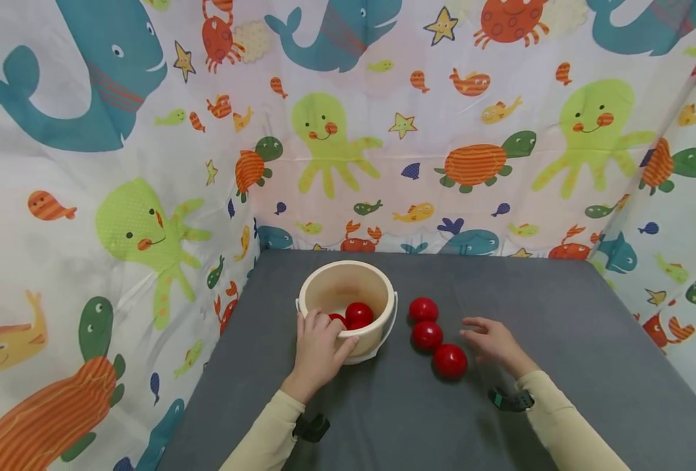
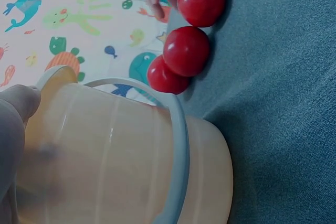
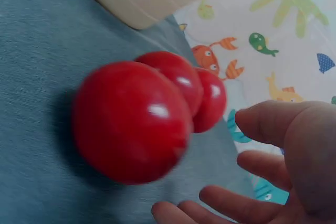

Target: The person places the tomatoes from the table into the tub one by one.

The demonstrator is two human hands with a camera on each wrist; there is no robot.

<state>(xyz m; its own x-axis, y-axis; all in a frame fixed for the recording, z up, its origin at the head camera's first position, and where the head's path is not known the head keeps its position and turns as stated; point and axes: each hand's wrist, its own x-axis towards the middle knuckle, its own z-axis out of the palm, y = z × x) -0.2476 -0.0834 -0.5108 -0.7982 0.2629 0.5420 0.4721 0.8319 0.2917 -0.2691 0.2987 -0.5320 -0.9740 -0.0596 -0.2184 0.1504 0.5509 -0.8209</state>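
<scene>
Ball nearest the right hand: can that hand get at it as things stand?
Probably yes: the right hand is empty, close beside the ball, with nothing visible between them; the bucket stands off to the ball's other side.

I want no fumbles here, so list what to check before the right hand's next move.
1. Bucket steadied: ok, the left hand holds its rim.
2. Handle clear of the opening: ok, it hangs down outside.
3. Right hand free: ok, it holds nothing.
4. Nearest outside ball in its grip: not ok, hand beside it, apart.
5. Full count inside: cannot tell; two red balls show, others may be hidden.
</scene>
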